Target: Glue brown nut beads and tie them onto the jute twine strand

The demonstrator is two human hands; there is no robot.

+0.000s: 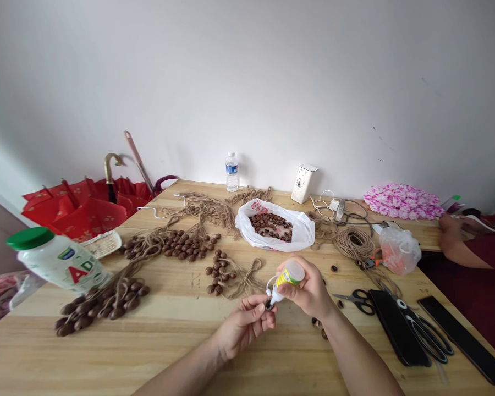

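Observation:
My right hand (311, 291) is wrapped round a small glue bottle (287, 276) with a yellow label, tilted so its nozzle points down to the left. My left hand (243, 324) pinches a small dark bead (268, 303) right at the nozzle tip. Both hands hover over the wooden table (169, 352), near its front middle. Just behind them lies a knotted jute piece with brown beads (226, 273).
A white bag of brown beads (272, 225) sits mid-table, with beaded jute strands (107, 300) to the left and a jute coil (355, 242) to the right. Scissors (357, 300), a dark phone case (398, 330), a green-capped bottle (53, 258) and another person's arm (457, 242) are nearby.

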